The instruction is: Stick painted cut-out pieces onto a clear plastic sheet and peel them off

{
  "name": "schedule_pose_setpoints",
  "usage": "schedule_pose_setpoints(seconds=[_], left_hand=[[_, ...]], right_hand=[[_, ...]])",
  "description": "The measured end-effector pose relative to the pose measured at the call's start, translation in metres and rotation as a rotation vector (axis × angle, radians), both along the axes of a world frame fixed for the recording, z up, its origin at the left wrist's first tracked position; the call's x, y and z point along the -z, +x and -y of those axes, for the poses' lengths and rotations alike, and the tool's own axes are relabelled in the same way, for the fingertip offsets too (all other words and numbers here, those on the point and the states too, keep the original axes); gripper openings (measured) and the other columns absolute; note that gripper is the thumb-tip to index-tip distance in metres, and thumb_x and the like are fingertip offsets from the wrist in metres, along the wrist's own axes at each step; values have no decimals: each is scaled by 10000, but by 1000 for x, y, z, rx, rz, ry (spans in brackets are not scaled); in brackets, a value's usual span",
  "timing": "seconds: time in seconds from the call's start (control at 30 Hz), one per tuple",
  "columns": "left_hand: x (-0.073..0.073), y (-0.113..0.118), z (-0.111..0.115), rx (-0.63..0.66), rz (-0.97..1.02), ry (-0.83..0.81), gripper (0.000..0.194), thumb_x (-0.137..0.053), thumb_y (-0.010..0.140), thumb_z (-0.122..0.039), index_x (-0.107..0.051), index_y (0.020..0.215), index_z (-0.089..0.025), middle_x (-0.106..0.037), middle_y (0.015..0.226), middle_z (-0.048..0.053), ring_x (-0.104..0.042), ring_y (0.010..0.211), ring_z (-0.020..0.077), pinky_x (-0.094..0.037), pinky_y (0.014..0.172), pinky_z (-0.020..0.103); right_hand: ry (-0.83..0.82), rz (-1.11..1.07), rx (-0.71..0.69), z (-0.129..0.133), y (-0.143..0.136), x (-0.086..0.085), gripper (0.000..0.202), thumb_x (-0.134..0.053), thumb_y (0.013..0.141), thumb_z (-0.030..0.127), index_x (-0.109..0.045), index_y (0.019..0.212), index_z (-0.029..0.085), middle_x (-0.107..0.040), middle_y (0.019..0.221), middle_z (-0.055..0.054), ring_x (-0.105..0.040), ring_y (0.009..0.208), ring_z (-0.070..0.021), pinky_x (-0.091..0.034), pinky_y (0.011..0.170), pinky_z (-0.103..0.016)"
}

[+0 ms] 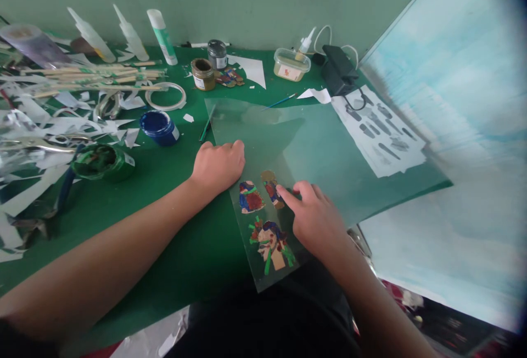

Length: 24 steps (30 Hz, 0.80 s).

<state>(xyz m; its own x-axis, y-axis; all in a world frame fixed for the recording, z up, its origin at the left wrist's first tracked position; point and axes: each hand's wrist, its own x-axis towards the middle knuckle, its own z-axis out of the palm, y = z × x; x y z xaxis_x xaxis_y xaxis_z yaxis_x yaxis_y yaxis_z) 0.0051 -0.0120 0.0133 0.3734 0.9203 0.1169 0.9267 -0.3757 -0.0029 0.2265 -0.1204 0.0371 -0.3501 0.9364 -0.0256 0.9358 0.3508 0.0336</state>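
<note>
Working near side first: the head-shaped cutout (269, 242) lay nearest, at the near left end of the transparent sheet (329, 155) on the green desk (197, 253). Right hand (317, 218) came in just beyond it, from the right: index finger out straight, other fingers curled, nothing clamped. Its fingertip met the right side of the narrow cutout (269, 182), which was the piece being handled. The squat cutout (251, 200) sat just left of that one, apart from it.

Left hand (218, 164) rested farther out at the sheet's left edge, fingers curled together in a loose fist; couldn't tell if anything was inside.

My read on doing it well: light, flat fingertip pressure, so the narrow cutout didn't skid into the squat cutout or lift at its ends. Left fist was well placed to steady the sheet, with its weight best kept straight down. Right palm was best held off the head-shaped cutout, whose thin green bits looked easy to snag.

Farther left stood the green paint jar (125, 164), then the blue paint jar (169, 134); sleeves wanted watching there. Grey-stroked paper (379, 133) lay far right, brown paint jar (203, 79) at the far side.
</note>
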Motion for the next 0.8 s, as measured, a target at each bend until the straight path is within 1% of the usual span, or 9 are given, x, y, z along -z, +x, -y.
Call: schedule_pose_setpoints(seconds=[0.23,0.4,0.47,0.53,0.57,0.67,0.73,0.8], left_hand=[[-1,1,1,0,-41,12,348,-290,991,-246,-614,912,-149,-700,764,104,-655,661,267,-297,617,363],[0,2,0,-4,-24,9,354,-289,989,-242,-624,921,-148,-702,767,114,-655,668,272,-306,620,369],[1,1,0,-1,-18,12,356,-289,988,-241,-626,926,-146,-703,766,117,-655,668,273,-307,620,370],[2,1,0,5,-20,16,356,-289,988,-242,-627,933,-143,-704,769,119,-657,671,277,-306,618,370],[2,1,0,6,-23,19,356,-290,987,-242,-627,935,-142,-705,773,122,-658,674,279,-305,618,369],[2,0,0,11,-27,25,347,-297,985,-241,-625,939,-137,-709,793,131,-663,685,281,-307,623,367],[2,-1,0,9,-23,25,336,-307,984,-242,-623,938,-134,-711,806,135,-666,689,278,-307,628,366],[1,0,0,7,-20,19,329,-312,983,-241,-620,934,-136,-709,800,130,-667,690,275,-305,629,365]], right_hand=[[59,22,-40,10,-3,-3,581,-485,791,-10,-655,1289,237,-591,1050,-120,-498,847,-225,-373,711,-344],[38,-20,-50,28,6,-4,594,-488,770,-21,-665,1276,236,-605,1057,-111,-524,879,-227,-399,733,-344],[23,-58,-46,28,7,-5,564,-491,775,-10,-685,1240,243,-607,1065,-106,-528,892,-225,-408,746,-345],[28,-85,-37,20,4,-5,560,-484,789,-1,-678,1252,248,-604,1094,-109,-523,904,-228,-412,757,-350],[38,-86,-25,14,0,-4,577,-477,799,2,-653,1290,247,-600,1126,-115,-517,917,-234,-411,762,-356],[68,-27,21,-11,-12,-3,624,-454,839,22,-536,1423,225,-567,1247,-147,-486,979,-275,-403,768,-390],[61,26,25,-24,-19,-2,599,-459,866,57,-514,1440,218,-551,1285,-162,-466,1006,-302,-395,769,-411],[41,66,14,-28,-21,-3,578,-457,881,73,-520,1433,233,-549,1294,-163,-456,1015,-312,-388,766,-419]])
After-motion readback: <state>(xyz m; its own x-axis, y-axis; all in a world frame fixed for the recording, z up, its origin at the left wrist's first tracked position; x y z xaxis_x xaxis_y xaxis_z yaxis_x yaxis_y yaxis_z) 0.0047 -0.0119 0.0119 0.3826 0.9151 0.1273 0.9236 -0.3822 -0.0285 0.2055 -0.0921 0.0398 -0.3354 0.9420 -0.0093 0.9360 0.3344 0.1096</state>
